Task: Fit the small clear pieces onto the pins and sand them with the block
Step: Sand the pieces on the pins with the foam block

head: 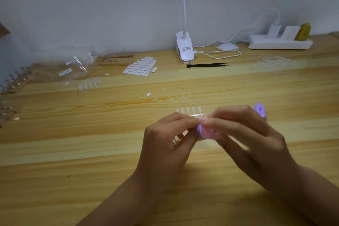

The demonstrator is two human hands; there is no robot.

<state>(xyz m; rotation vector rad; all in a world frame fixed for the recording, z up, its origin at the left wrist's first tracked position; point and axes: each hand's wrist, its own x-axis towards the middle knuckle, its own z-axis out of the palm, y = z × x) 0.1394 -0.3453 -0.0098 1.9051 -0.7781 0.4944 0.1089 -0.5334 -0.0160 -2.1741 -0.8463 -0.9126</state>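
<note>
Toward the bench's front edge, the left hand (165, 134) is pinching what is likely a clear piece, and the right hand (244, 130) is gripping the purple block (203, 131) against it. Just behind, the pin rack (196, 115) is lying. Rubbing too hard is risking flicking the piece loose.

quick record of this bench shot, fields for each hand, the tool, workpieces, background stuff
right: right hand grips lilac sanding block
left: left hand pinches a small pale item, too blurred to identify, at the block's near end
workpieces: row of small clear pieces on a metal strip, lying on the light wooden table beyond the hands
background: white clip lamp, black tweezers, white power strip, sheet of white oval pads
</note>
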